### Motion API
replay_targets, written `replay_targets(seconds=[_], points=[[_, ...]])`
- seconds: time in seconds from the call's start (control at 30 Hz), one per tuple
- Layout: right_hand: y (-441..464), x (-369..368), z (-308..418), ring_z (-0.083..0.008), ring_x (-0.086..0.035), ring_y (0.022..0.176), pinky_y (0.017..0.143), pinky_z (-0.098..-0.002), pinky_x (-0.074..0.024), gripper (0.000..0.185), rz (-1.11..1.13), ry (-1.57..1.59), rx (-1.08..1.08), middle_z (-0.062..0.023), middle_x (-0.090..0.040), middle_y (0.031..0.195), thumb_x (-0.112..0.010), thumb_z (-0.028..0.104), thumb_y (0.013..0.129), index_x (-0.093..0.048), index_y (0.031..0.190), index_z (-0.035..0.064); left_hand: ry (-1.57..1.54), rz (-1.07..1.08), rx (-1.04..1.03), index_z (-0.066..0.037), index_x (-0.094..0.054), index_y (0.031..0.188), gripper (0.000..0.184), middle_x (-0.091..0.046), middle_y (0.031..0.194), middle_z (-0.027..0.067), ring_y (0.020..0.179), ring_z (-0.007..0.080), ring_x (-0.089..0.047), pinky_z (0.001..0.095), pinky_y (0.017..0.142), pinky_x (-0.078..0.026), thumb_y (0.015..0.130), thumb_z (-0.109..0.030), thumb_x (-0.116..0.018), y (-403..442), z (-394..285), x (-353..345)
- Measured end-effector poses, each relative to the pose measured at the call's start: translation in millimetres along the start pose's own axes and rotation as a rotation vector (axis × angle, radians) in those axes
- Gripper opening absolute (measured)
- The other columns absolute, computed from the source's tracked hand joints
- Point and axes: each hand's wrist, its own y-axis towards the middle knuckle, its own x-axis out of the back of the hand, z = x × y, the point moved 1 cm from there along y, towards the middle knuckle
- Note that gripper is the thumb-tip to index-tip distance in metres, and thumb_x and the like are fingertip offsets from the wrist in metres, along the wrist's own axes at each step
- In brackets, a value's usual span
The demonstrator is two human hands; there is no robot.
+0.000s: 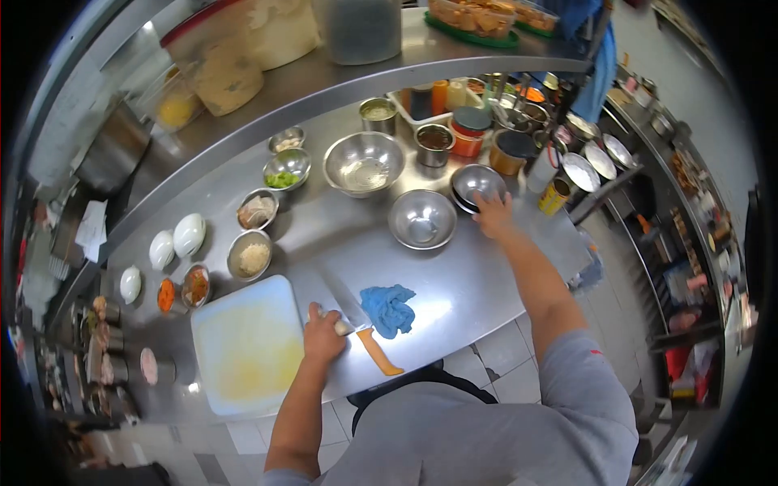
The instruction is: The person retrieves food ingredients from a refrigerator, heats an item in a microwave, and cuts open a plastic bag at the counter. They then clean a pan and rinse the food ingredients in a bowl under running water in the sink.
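My left hand (325, 334) is closed around a small whitish handle (344, 327), just right of the white cutting board (247, 344). Beside it lies a knife with a yellow-orange handle (378, 353), its blade pointing up and left. A crumpled blue cloth (388, 309) rests right of the blade. My right hand (493, 215) reaches to the upper right, fingers apart, touching the rim of small stacked metal bowls (477, 185). An empty metal bowl (422, 219) sits left of that hand, and a larger one (364, 164) stands behind it.
Bowls of chopped green food (284, 179), pale grated food (250, 255) and orange food (167, 296) line the left side, near white egg-shaped items (190, 235). Sauce containers (468, 131) stand at the back right. A raised steel shelf (356, 80) crosses above the counter.
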Motion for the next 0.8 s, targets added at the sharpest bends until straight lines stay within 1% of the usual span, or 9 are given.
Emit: replay_targets(seconds=[0.03,0.1,0.23,0.37,0.43,0.57,0.63,0.77,0.8], points=[[6.7,9.7,-1.5,-0.0353,-0.054,0.132,0.119,-0.0614,-0.0274,0.035,0.003,0.014,0.029,-0.0138,-0.062,0.136,-0.066,0.029,0.096,-0.069,0.128,0.0152,0.003,-0.008,0.031,-0.018,-0.073,0.115,0.043,-0.04,0.148,0.0202,0.107,0.0461,-0.065,0.0479,0.098,-0.054,0.072,-0.018,-0.078,-2.4,-1.9,-2.8],[14.2,41.0,-6.1,-0.0299,-0.063,0.122,0.12,-0.0658,-0.021,0.026,0.445,0.036,-0.014,-0.0098,-0.07,0.122,-0.068,0.031,0.094,-0.075,0.113,0.0156,-0.022,-0.049,0.083,-0.018,-0.074,0.111,0.038,-0.039,0.15,0.0198,0.106,0.0455,-0.065,0.0487,0.096,-0.054,0.074,-0.015,-0.076,-5.5,-7.5,-7.6],[10.6,43.3,-26.3,-0.0311,-0.067,0.109,0.113,-0.0585,-0.037,0.02,0.381,0.115,0.035,-0.0096,-0.072,0.109,-0.071,0.029,0.092,-0.076,0.104,0.0136,0.005,-0.079,0.123,-0.019,-0.072,0.116,0.042,-0.038,0.151,0.0193,0.108,0.0461,-0.063,0.0506,0.096,-0.053,0.074,-0.016,-0.077,-11.7,-6.8,-14.4],[-16.7,64.3,-51.3,-0.036,-0.066,0.094,0.082,-0.0434,-0.0522,0.018,-0.267,0.604,-0.003,-0.0155,-0.069,0.103,-0.07,0.018,0.093,-0.071,0.101,0.0023,-0.012,-0.051,0.138,-0.02,-0.068,0.123,0.053,-0.038,0.15,0.0201,0.11,0.0484,-0.061,0.0509,0.098,-0.052,0.073,-0.031,-0.08,-15.3,-25.4,8.6],[-46.0,70.6,-68.9,-0.032,-0.066,0.099,0.087,-0.0405,-0.0515,0.022,-0.409,0.67,-0.146,-0.0161,-0.069,0.106,-0.065,0.019,0.098,-0.067,0.106,-0.0014,0.011,-0.061,0.11,-0.019,-0.069,0.122,0.059,-0.039,0.148,0.0216,0.109,0.0488,-0.06,0.0513,0.097,-0.052,0.07,-0.042,-0.08,-15.8,-28.0,11.2],[-130.3,71.7,-97.4,-0.0293,-0.062,0.114,0.098,-0.0415,-0.0501,0.034,-0.719,1.524,-0.785,-0.0129,-0.063,0.125,-0.055,0.025,0.107,-0.055,0.13,0.0001,-0.052,-0.142,0.08,-0.017,-0.071,0.117,0.053,-0.041,0.146,0.0209,0.109,0.0486,-0.06,0.0523,0.094,-0.054,0.069,-0.04,-0.08,-17.2,-20.1,-0.8],[-159.6,78.1,-88.4,-0.0306,-0.063,0.112,0.101,-0.0447,-0.051,0.037,-0.926,1.985,-0.828,-0.015,-0.061,0.129,-0.056,0.021,0.106,-0.049,0.137,0.0025,-0.036,-0.147,0.072,-0.016,-0.073,0.112,0.049,-0.042,0.145,0.0201,0.106,0.0492,-0.061,0.0527,0.091,-0.055,0.069,-0.039,-0.08,-17.2,-20.7,1.4],[-193.5,75.1,-56.0,-0.0282,-0.067,0.108,0.097,-0.0436,-0.0542,0.042,-0.461,1.83,-0.903,-0.0151,-0.063,0.128,-0.062,0.012,0.102,-0.047,0.141,0.004,-0.07,-0.146,0.066,-0.015,-0.073,0.111,0.048,-0.044,0.144,0.0195,0.106,0.0468,-0.061,0.0526,0.089,-0.056,0.07,-0.037,-0.08,-15.5,-11.4,4.4],[-197.7,76.6,-31.6,-0.0269,-0.068,0.107,0.095,-0.0418,-0.0545,0.036,-0.315,1.62,-0.749,-0.014,-0.066,0.121,-0.062,0.013,0.102,-0.053,0.136,0.0036,-0.179,-0.153,0.118,-0.013,-0.073,0.111,0.047,-0.046,0.142,0.0193,0.108,0.0446,-0.061,0.0512,0.091,-0.055,0.072,-0.037,-0.079,-12.2,-9.5,6.3]])
